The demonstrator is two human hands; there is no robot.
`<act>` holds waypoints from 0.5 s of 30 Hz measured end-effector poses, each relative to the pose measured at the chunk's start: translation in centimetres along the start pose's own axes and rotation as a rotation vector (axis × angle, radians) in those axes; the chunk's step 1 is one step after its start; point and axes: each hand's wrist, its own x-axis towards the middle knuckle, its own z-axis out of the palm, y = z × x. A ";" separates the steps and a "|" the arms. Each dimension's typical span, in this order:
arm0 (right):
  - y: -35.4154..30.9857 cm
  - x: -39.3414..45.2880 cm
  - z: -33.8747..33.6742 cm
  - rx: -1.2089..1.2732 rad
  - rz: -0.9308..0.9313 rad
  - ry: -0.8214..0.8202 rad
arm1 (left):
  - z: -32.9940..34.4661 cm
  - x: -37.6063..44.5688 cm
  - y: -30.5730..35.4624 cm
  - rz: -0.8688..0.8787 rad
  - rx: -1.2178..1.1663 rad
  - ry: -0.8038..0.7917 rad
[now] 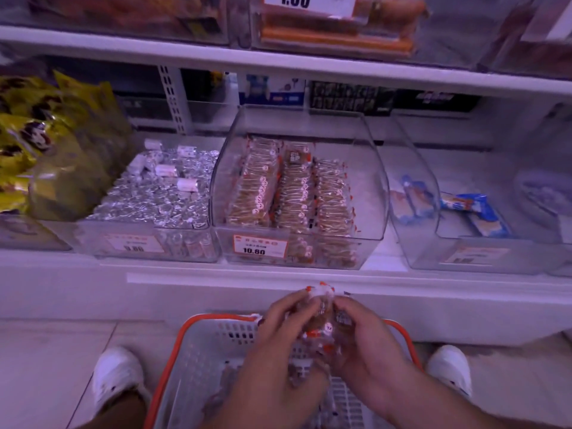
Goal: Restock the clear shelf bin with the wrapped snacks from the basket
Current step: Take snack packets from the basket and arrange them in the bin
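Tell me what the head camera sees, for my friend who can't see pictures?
Both hands, left and right, hold a bunch of wrapped snacks above a basket. Ahead on the shelf, a clear bin holds three rows of the same snacks, with room on its right side.

Bare forearms; white shoes (119, 376) on both feet.

Basket (216, 342) on floor below shelf bin (376, 193) of snacks (294, 193)
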 end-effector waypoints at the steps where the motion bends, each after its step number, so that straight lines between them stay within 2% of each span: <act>1: -0.2 0.3 -0.1 -0.044 -0.031 0.018 | -0.2 0.3 0.2 -0.060 -0.132 0.068; 3: -0.2 0.8 -0.1 -0.145 -0.106 0.022 | -0.7 1.4 0.5 -0.300 -0.352 0.231; 7: 0.8 1.5 0.2 -0.349 -0.242 0.074 | -1.5 3.3 0.1 -0.624 -0.516 0.318; 9: 1.1 1.6 0.2 -0.433 -0.298 0.084 | -1.9 3.5 0.1 -0.768 -0.665 0.216; 12: 1.0 1.6 0.1 -0.668 -0.420 0.128 | -2.3 3.4 0.8 -0.860 -0.837 -0.069; 15: 0.6 2.0 -0.2 -0.786 -0.461 0.147 | -2.8 3.4 0.9 -0.835 -0.910 -0.084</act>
